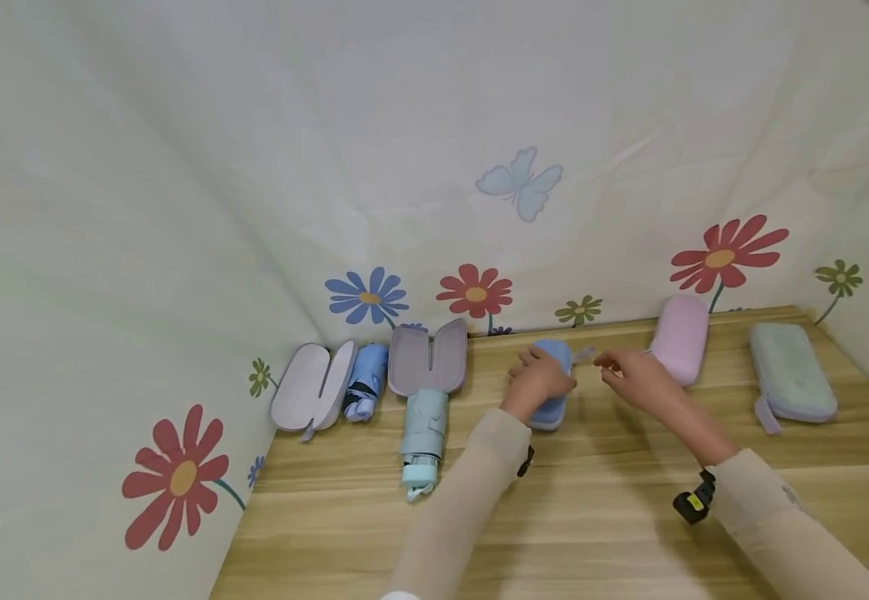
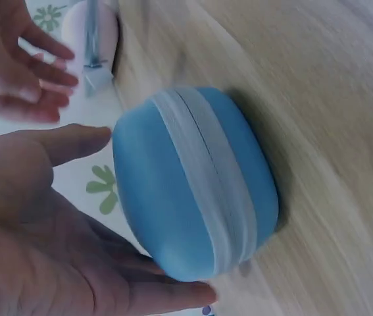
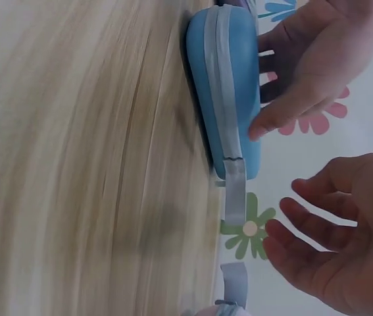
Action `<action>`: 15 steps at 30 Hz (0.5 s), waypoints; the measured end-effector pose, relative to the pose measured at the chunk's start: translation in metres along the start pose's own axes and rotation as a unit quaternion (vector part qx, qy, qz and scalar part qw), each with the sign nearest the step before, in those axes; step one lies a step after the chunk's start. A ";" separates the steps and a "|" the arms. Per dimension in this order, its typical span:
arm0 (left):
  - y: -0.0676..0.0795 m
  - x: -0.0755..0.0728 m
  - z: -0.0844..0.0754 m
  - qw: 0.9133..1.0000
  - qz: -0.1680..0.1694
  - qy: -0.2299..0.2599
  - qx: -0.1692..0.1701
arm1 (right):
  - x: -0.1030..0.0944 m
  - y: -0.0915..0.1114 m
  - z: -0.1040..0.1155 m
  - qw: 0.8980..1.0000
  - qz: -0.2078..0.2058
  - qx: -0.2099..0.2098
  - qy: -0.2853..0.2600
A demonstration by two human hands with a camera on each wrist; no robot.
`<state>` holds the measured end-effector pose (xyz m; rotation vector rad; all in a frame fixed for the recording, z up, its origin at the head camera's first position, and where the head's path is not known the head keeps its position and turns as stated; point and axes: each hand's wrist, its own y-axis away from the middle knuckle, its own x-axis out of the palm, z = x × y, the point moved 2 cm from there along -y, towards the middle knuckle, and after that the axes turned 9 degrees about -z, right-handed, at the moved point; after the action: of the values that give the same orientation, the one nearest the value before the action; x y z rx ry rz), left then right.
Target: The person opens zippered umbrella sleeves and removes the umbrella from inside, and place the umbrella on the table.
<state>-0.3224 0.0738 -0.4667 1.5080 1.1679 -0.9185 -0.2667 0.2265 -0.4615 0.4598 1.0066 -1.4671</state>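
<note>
A closed blue zip case (image 1: 551,415) lies on the wooden table, its pale zip band (image 2: 209,178) running round the side. My left hand (image 1: 541,379) spans it from above, thumb on one side and fingers along the other, holding it. A grey pull tab (image 3: 235,194) sticks out from the end of the zip. My right hand (image 1: 640,379) hovers just right of that tab, fingers loosely bent and nothing between them. In the right wrist view, a gap shows between the right fingertips (image 3: 275,227) and the tab.
To the right lie a closed pink case (image 1: 683,337) and a closed green case (image 1: 792,371). On the left are an opened white case (image 1: 299,387), a blue folded umbrella (image 1: 367,375), an opened grey case (image 1: 412,362) and a mint folded umbrella (image 1: 425,425). A flowered curtain (image 1: 404,208) backs the table.
</note>
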 end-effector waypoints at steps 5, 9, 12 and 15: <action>-0.003 0.004 0.003 0.996 0.008 -0.043 0.073 | 0.008 -0.011 -0.001 1.000 -0.006 -0.005 0.022; -0.015 0.008 0.019 0.982 0.019 -0.053 0.181 | 0.014 -0.014 -0.006 1.000 -0.006 0.003 0.031; -0.020 0.011 0.028 0.972 0.005 -0.051 0.229 | 0.019 -0.013 -0.013 1.000 -0.002 0.006 0.026; -0.022 0.016 0.030 0.969 -0.021 -0.062 0.236 | 0.022 -0.012 -0.018 1.000 0.006 0.006 0.021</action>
<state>-0.3398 0.0499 -0.4939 1.7713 0.9308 -1.3715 -0.2874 0.2257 -0.4844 0.5062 1.0267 -1.4600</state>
